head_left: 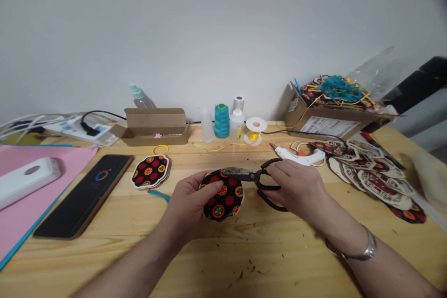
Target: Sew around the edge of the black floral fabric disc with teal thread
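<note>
My left hand (190,198) grips a round patterned fabric piece (228,200), black with red, orange and green motifs, its thumb lying on top. In my right hand (296,184) is a pair of black-handled scissors (256,178), the fingers in the loops. The blades lie at the upper edge of the fabric piece; whether they are parted is hard to tell. Left of my left hand lies a stack of similar patterned pieces (150,171) with pale rims, a yellow loop above and a teal strip below. Just behind my right hand rests a white glue gun (296,154).
Several pale-rimmed cutouts (370,172) are piled at right, below a cardboard box (324,118) of fabric and thread. Along the wall stand a teal thread cone (221,121), bottles and a yellow spool (255,131). A phone (85,195) lies left; dark scraps dot the front tabletop.
</note>
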`<state>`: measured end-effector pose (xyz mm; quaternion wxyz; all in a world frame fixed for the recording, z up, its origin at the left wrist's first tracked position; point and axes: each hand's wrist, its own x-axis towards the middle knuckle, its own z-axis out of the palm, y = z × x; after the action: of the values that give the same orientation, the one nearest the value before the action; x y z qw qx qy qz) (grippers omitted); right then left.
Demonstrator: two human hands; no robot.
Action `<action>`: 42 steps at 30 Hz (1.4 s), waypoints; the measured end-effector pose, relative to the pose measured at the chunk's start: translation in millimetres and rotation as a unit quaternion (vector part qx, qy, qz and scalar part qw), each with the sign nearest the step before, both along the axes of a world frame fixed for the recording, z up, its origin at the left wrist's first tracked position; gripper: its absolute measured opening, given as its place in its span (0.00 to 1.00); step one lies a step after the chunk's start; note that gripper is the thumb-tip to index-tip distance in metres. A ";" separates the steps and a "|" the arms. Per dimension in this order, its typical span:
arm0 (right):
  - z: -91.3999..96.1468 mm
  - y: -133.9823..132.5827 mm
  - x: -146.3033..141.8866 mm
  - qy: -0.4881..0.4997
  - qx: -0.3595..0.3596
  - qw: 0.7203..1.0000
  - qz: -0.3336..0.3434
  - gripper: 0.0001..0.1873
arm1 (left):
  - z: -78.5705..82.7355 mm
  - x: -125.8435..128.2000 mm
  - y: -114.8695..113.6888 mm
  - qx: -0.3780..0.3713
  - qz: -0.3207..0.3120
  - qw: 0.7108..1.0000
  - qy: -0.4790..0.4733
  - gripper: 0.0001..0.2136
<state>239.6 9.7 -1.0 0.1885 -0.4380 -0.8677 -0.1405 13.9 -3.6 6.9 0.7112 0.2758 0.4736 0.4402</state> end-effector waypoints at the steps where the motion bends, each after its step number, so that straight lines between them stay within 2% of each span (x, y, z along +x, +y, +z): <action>1: -0.1 0.0 0.4 -0.004 -0.002 1.000 -0.002 0.13 | -0.1 0.2 0.0 -0.002 0.001 1.000 0.002 0.09; 9: 0.9 -1.0 0.9 -0.034 0.008 0.999 -0.006 0.14 | -0.4 0.8 -0.6 0.000 -0.001 1.000 0.013 0.09; 16: 1.7 -1.6 -0.2 -0.052 0.048 0.997 -0.005 0.13 | 3.5 1.8 -1.2 0.001 0.003 1.000 0.007 0.09; 22: 2.5 -1.0 -2.4 -0.038 0.067 0.997 -0.006 0.12 | 6.0 1.4 -3.2 0.004 0.001 1.000 0.011 0.10; 39: -4.1 -0.9 -2.7 -0.024 0.075 0.997 0.001 0.11 | -0.1 -1.1 -4.4 0.033 -0.002 0.999 0.034 0.11; 42: -5.8 -1.0 -4.1 -0.002 0.058 0.998 0.002 0.11 | -0.6 -1.7 -3.8 0.020 0.000 0.999 0.032 0.12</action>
<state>235.5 8.7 -6.8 0.2122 -0.4246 -0.8591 -0.1912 12.2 -7.5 6.3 0.6902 0.3039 0.4868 0.4407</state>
